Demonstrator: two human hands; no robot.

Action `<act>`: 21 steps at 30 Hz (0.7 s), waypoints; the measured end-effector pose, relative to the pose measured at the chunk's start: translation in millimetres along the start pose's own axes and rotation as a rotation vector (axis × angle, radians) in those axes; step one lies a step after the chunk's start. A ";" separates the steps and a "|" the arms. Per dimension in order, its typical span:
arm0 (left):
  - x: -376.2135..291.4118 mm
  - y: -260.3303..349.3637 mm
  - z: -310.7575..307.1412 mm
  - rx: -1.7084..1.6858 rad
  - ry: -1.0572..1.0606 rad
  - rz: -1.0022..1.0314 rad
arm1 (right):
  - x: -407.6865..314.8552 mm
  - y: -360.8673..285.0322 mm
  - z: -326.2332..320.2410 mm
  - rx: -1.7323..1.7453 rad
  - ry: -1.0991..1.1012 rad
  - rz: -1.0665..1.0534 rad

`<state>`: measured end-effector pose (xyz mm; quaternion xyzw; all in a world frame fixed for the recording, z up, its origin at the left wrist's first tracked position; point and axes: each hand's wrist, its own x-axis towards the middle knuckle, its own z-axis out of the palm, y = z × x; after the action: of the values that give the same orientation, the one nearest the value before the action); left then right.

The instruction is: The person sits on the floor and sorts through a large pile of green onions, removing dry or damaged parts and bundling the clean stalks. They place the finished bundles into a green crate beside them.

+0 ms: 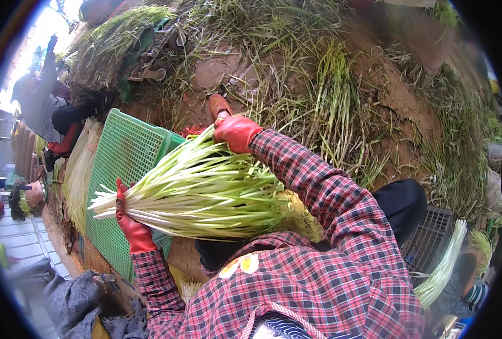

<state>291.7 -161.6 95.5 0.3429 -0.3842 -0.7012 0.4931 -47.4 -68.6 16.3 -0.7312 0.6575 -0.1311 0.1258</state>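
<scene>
A large bundle of long green stalks with white bases (200,190), perhaps garlic shoots or chives, lies slantwise across my lap. My left hand (134,229), in a red rubber glove, is closed around the white base ends. At the bundle's upper edge, my right hand (236,133), gloved the same way, has its fingers curled over the green stalks. Beneath the bases and partly hidden by them is an upturned green plastic crate (126,152). Some red string (191,130) shows just past the bundle.
Loose stalks (335,93) and trimmings litter the brown ground ahead. A wheeled cart (149,72) stands beside a heap of greens (106,46). Tied pale bundles lie left (81,169) and right (443,267), the latter near a dark crate (431,233). Another person (51,101) sits at left.
</scene>
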 end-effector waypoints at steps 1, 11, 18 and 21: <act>-0.8 -0.7 -0.7 0.004 0.019 0.006 | -6.2 -3.9 4.5 0.163 0.078 0.146; -10.5 -0.4 -28.5 -0.030 0.101 -0.015 | -188.3 53.9 -67.9 -0.041 -0.106 1.369; -3.5 -9.5 -54.3 -0.100 0.107 -0.054 | -168.5 -57.3 -23.5 0.537 0.287 0.412; -3.5 -4.7 -64.2 -0.128 0.082 -0.050 | -147.2 -99.5 -12.8 -0.010 0.271 0.208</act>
<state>345.9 -170.1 61.6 0.3486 -0.3093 -0.7217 0.5118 25.6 87.9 59.8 -0.6355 0.7412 -0.2115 0.0451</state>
